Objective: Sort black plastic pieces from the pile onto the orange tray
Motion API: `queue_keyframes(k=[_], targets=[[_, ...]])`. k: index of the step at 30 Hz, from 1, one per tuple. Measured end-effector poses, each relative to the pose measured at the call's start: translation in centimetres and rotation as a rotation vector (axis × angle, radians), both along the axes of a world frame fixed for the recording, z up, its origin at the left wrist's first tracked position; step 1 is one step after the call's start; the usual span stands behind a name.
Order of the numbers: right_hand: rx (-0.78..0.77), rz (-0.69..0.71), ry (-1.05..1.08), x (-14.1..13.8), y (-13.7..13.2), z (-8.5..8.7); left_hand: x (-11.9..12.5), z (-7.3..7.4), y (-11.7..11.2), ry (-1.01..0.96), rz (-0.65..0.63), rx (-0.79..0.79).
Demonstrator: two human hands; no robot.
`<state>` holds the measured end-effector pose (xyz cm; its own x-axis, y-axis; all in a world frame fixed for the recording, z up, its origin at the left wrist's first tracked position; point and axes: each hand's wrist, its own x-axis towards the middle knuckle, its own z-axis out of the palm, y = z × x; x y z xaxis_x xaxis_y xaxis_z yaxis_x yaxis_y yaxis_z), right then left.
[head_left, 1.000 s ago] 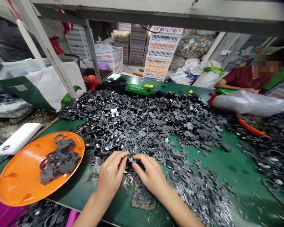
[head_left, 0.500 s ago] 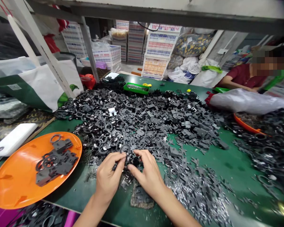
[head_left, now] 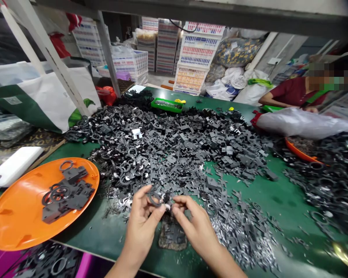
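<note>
Between the fingertips of my left hand (head_left: pixel 145 222) is a black ring-shaped plastic part (head_left: pixel 154 199), tilted up. A small dark piece with a shiny, pale spot sits at the ring's right side. My right hand (head_left: pixel 195 222) has its thumb and forefinger closed together beside that piece; what lies between them is too small to make out. Just below both hands, a worn block with dark plates on top (head_left: pixel 173 233) rests on the green table (head_left: pixel 104 235). A wide heap of black plastic parts (head_left: pixel 176 143) spreads beyond my fingers.
On the left stands an orange tray (head_left: pixel 14 208) with rings and flat black pieces, beside a white power bank (head_left: pixel 14 166). Small shiny clips (head_left: pixel 243 239) lie at the right. A green tray (head_left: pixel 166 105) is behind the heap. A co-worker (head_left: pixel 295 92) sits at the far right.
Both hands have come slightly nearer and to the right, off the heap's edge. The ring has moved with my left hand, and more of the block shows beneath.
</note>
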<state>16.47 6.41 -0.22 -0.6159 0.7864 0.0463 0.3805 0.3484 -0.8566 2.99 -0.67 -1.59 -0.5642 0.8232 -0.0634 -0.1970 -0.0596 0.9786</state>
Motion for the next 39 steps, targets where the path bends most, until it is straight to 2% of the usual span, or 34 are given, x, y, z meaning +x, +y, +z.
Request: queue_keyframes(k=[7,11,14,19,21,26,32,36,39], targets=[[0.460,0.067,-0.023,1.0,-1.7,-0.1,2.4,-0.5,-0.6,-0.106,0.078,-0.006],[0.596,0.083,-0.066,1.4,-2.3,-0.4,3.1,-1.4,-1.7,-0.121,0.084,-0.086],[0.556,0.098,-0.076,2.3,-1.9,-0.6,3.1,-2.4,-2.9,0.028,0.008,-0.127],[0.315,0.144,-0.160,4.1,-0.7,-0.6,1.6,-3.8,-4.6,0.729,-0.208,-0.228],[0.267,0.208,-0.216,4.3,-0.8,-0.6,1.0,-3.8,-4.7,0.857,-0.314,-0.276],[0.353,0.321,-0.326,3.3,-1.5,-0.4,0.2,-3.0,-4.2,0.891,-0.464,-0.342],[0.524,0.438,-0.485,1.9,-0.9,0.6,-0.3,-3.4,-3.9,0.915,-0.484,-0.298],[0.731,0.531,-0.509,1.2,-1.3,0.0,-0.3,-3.2,-3.9,0.894,-0.504,-0.327],[0.644,0.518,-0.510,1.6,-0.9,-0.2,0.0,-2.5,-3.7,0.861,-0.509,-0.368]])
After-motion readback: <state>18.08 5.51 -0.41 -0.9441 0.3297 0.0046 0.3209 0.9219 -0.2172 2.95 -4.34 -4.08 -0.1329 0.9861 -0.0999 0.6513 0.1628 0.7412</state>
